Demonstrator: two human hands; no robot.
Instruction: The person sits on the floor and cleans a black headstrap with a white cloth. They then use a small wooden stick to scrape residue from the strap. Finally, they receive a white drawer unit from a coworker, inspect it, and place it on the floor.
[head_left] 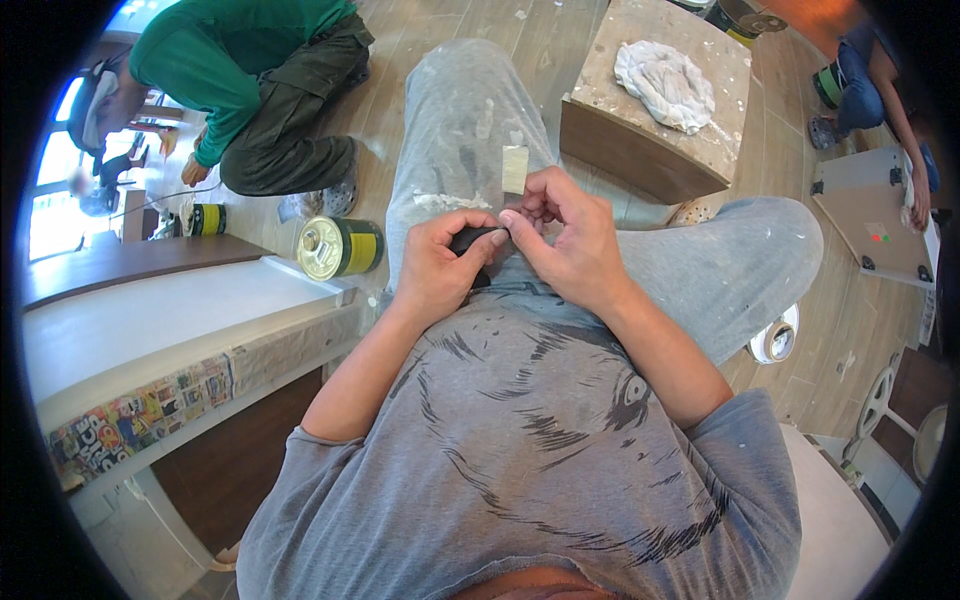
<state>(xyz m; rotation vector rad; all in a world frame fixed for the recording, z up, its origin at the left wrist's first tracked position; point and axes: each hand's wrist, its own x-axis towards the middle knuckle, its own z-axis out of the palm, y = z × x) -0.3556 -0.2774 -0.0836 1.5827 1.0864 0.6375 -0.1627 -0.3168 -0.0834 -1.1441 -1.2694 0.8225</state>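
Note:
Both hands meet in front of my lap, above my paint-specked grey trousers. My left hand (449,262) is closed round a small black object (468,240), mostly covered by the fingers, so its kind cannot be told. Against it, the thumb and fingers of my right hand (575,240) are pinched together near the left thumb tip; what they grip is too small to make out. Just beyond the right fingers shows a short pale-yellow strip (514,168); whether it is held or lies on the trouser leg is unclear.
A metal can (340,247) stands left of my leg, beside a long white panel (160,320). Ahead to the right, a wooden box (640,150) bears a crumpled white cloth (665,85). One person (230,90) crouches at far left; another's arm touches a board (870,210) at right.

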